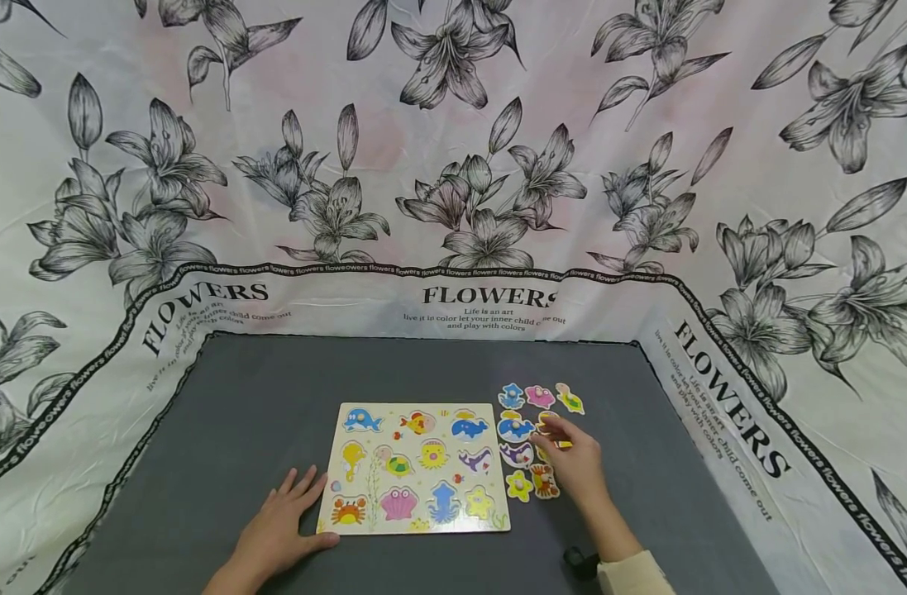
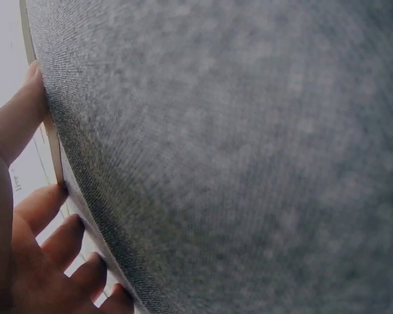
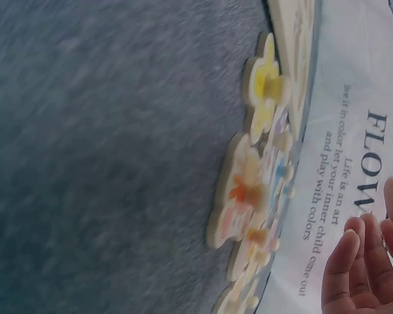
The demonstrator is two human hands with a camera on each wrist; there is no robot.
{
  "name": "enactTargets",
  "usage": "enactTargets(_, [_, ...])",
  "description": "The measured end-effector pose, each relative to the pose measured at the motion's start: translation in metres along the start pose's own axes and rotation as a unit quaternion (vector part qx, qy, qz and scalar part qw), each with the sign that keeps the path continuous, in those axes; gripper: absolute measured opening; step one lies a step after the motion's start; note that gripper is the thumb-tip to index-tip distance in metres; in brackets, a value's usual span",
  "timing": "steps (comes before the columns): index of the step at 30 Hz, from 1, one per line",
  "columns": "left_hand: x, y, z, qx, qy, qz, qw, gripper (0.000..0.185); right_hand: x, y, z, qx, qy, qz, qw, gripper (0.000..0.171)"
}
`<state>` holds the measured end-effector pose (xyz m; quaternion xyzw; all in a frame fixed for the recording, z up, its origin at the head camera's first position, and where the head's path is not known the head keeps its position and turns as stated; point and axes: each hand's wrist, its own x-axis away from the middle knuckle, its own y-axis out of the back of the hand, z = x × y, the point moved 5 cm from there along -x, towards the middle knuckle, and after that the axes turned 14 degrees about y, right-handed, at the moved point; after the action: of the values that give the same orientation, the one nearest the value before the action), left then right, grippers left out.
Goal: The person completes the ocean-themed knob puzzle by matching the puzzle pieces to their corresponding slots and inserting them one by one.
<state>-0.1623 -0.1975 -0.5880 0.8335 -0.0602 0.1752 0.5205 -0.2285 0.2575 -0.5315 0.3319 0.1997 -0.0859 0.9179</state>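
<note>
Left hand [image 1: 278,529] flat, steadying puzzle board [image 1: 416,468] on table [image 1: 237,413]. Right hand [image 1: 575,461] over loose pieces [image 1: 527,430] beside board; grip unclear. Risk: crowded cluster, fingers could nudge neighbours.

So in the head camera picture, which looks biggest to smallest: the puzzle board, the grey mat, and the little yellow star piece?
1. Grey mat, biggest by far.
2. Puzzle board, lying on the mat.
3. Yellow star piece, smallest, just right of the board.
All lie at similar distance, so the order is safe.
</note>
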Motion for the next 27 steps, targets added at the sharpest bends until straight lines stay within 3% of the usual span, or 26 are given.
enactTargets(20, [-0.002,-0.002,-0.002,-0.013,0.014,0.003,0.9998,0.115,0.007,0.003,-0.024,0.026,-0.007,-0.018,0.999,0.034])
enactTargets(27, [-0.004,-0.002,-0.001,-0.021,0.017,0.003,0.9996,0.116,0.01,0.002,-0.037,0.039,-0.047,0.002,0.998,0.034])
